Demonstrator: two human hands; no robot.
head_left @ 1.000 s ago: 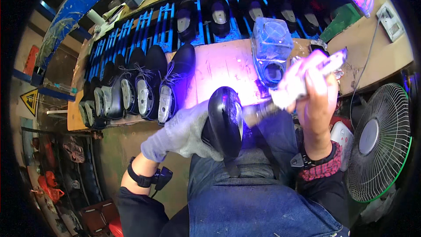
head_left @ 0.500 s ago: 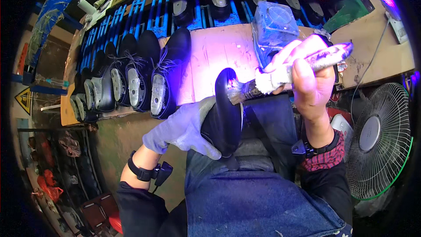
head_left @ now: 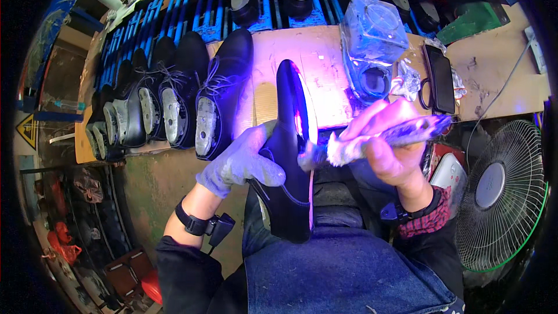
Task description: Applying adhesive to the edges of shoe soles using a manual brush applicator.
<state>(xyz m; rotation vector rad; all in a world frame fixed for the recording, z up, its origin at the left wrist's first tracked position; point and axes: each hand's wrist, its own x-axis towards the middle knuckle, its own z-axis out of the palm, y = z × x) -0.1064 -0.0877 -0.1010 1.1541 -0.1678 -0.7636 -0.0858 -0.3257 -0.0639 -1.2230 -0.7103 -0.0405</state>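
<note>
A black shoe upper point(head_left: 289, 139) stands upright on its side over my lap, toe pointing away, its bottom edge turned to the right. My left hand point(head_left: 245, 161), in a grey-purple glove, is closed around its left side with the thumb across the black surface. In my bare right hand point(head_left: 388, 139) is a brush point(head_left: 347, 150) with a pale wrapped handle, gripped between thumb and fingers. The brush's bristles are blurred and meet the shoe's right edge near the middle. A glossy wet-looking streak runs along that edge toward the toe.
Several black lace-up shoes point(head_left: 222, 90) stand in a row at the left of the bench point(head_left: 325, 81). Behind are more shoes on a blue rack point(head_left: 264, 0). A blue plastic-covered pot point(head_left: 372, 35) and a phone point(head_left: 440, 78) lie at the right, above a fan point(head_left: 494, 192).
The shoe has been turned and raised, with more of its side and heel showing. My right hand and brush have moved down along its edge, from the toe area toward the middle.
</note>
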